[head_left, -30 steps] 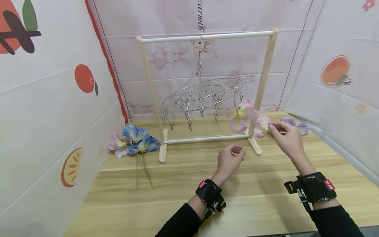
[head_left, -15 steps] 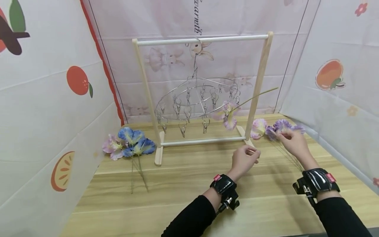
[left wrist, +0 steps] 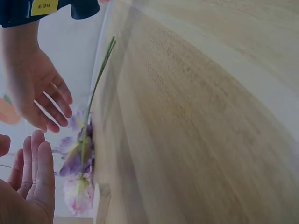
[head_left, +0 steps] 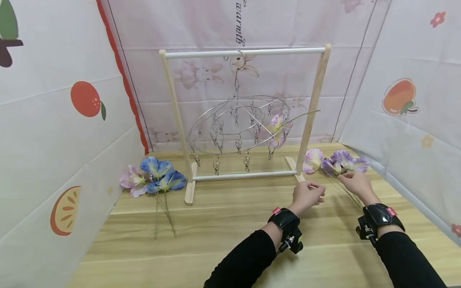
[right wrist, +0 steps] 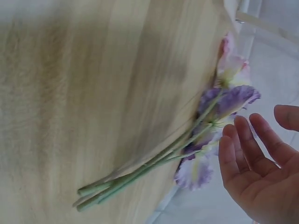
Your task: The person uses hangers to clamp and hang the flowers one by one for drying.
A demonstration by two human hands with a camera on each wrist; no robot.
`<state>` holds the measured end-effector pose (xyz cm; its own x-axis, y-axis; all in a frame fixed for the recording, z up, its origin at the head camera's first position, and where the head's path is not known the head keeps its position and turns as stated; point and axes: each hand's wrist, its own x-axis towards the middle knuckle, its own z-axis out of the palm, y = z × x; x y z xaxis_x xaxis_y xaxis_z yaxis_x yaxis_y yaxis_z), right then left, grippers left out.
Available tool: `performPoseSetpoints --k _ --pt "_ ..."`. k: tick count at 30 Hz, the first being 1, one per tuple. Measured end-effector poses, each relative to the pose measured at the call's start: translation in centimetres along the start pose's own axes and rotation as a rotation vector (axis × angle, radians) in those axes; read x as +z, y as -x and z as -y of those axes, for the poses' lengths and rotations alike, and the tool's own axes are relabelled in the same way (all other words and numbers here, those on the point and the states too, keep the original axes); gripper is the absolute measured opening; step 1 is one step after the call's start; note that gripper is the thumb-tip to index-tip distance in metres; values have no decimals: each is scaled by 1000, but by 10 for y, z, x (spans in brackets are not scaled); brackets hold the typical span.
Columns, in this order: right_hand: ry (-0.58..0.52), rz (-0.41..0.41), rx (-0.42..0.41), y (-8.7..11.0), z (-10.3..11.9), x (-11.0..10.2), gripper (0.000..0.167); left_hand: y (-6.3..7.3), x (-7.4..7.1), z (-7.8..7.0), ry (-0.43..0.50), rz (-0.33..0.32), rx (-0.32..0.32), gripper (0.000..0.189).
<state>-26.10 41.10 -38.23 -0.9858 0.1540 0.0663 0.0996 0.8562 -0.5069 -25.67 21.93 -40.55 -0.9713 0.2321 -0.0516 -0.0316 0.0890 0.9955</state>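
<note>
Head view: the right hand (head_left: 357, 186) is over the back right part of the worktop (head_left: 201, 244), just beside a cluster of purple flowers (head_left: 342, 158) lying near the back right corner. In the right wrist view, its fingers are loosely extended with the thumb apart, its grasp free, and the fingertips overlap the blooms; whether they touch, I cannot tell. Green stems (right wrist: 135, 173) run from the cluster toward the front edge of the worktop. Just left of the purple blooms, a pale pink flower (head_left: 312, 159) lies beside the rack's right post.

The left hand (head_left: 307, 196) is in front of the rack's right foot, left of the right hand. In the left wrist view, its fingers are extended close together, thumb apart, with nothing in its grasp.

Toward the back edge stands a rack (head_left: 281, 51) with 2 wooden posts and 2 white bars. From its top bar hangs a round wire hanger (head_left: 255, 118) with metal clips (head_left: 246, 162). At the hanger's right side hangs a pink and yellow flower (head_left: 276, 130), its stem slanting up past the right post.

Near the worktop's left edge, blue flowers (head_left: 173, 181) lie beside a pink-lilac flower (head_left: 134, 181), stems toward the front edge.
</note>
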Motion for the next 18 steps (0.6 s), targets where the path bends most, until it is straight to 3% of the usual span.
performPoseSetpoints --k 9,18 --pt "12 -19 2 -10 -17 19 42 -7 12 5 33 -6 -68 9" --pt "88 35 73 6 -30 7 39 -15 47 19 -9 14 -112 9"
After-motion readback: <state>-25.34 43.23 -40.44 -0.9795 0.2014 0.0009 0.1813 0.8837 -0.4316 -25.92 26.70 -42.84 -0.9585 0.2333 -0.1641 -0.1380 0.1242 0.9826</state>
